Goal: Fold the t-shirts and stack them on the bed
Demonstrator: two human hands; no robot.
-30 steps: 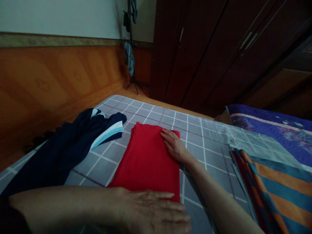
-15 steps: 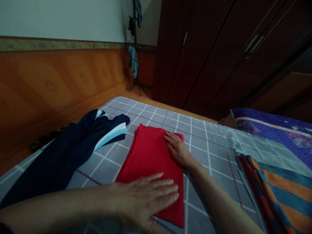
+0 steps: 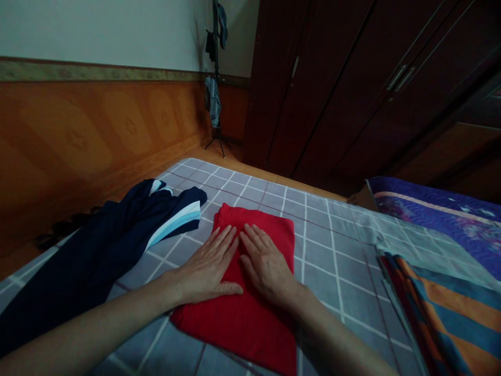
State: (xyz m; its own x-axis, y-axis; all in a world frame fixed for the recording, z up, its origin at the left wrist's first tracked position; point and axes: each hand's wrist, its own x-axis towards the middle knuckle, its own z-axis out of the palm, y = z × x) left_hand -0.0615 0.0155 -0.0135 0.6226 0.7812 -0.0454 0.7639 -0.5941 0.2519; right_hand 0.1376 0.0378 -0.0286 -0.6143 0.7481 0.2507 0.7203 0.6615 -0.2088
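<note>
Atop smooth, folded red fabric [image 3: 254, 324], both hands [image 3: 237, 266] lie flat, grasping nothing.

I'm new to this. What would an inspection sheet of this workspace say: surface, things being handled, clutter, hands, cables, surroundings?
Surface: grey checked sheet, creased toward the right.
Things handled: red cloth, folded, lying on the sheet.
Clutter: rumpled navy garment at left; orange-and-blue striped cloth at right; dark objects beyond the left edge, too dim to identify.
Hands: left hand and right hand both open, palms down on the red cloth.
Cables: nothing seen.
Surroundings: dark cabinets, a stand with items hanging on it, an orange-and-white wall, purple patterned cover at far right.
</note>
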